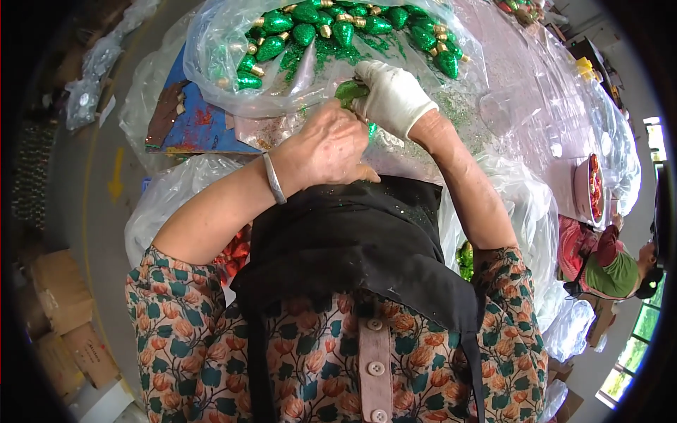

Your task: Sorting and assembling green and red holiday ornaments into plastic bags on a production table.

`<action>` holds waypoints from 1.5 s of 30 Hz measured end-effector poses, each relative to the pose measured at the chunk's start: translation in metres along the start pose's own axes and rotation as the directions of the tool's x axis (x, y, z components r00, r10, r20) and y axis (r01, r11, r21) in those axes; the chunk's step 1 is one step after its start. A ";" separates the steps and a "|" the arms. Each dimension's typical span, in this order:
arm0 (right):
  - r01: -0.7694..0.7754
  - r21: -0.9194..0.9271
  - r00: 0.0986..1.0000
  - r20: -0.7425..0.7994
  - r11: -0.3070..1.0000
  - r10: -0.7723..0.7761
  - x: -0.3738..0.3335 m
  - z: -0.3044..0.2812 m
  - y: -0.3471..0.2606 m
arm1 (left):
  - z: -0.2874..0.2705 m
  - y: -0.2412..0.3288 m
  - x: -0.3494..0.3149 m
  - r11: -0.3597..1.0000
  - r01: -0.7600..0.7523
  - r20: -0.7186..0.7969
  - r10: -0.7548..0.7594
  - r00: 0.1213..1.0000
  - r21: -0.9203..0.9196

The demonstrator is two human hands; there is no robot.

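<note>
The gloved right hand (392,97) grips a green ornament (350,92). The bare left hand's (330,143) fingers curl beside it; their grip is hidden. Glittered green bulbs (304,34) lie beyond.

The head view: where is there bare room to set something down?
The widest patch is glitter-strewn table, between the gloved right hand and the white tub. A smaller one shows on the blue board, between the brown scrap and the clear plastic. Beyond this hand, it is crowded with green ornaments.
</note>
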State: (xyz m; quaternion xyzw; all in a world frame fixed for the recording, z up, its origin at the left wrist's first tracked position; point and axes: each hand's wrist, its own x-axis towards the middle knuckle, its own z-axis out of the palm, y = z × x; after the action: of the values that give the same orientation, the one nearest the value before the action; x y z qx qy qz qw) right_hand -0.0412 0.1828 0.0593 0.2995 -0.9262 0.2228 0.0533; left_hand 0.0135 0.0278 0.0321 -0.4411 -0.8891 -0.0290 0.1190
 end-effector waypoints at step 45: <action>-0.200 -0.382 0.785 0.489 0.902 0.381 0.029 0.017 -0.010 | 0.018 0.007 0.000 0.957 -0.037 -0.188 -0.018 0.982 -0.289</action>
State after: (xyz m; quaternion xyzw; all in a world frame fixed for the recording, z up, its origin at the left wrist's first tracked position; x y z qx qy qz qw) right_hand -0.0583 0.1532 0.0545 0.1905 -0.9598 -0.0159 -0.2055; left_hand 0.0156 0.0351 0.0144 -0.4534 -0.8577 -0.2006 0.1364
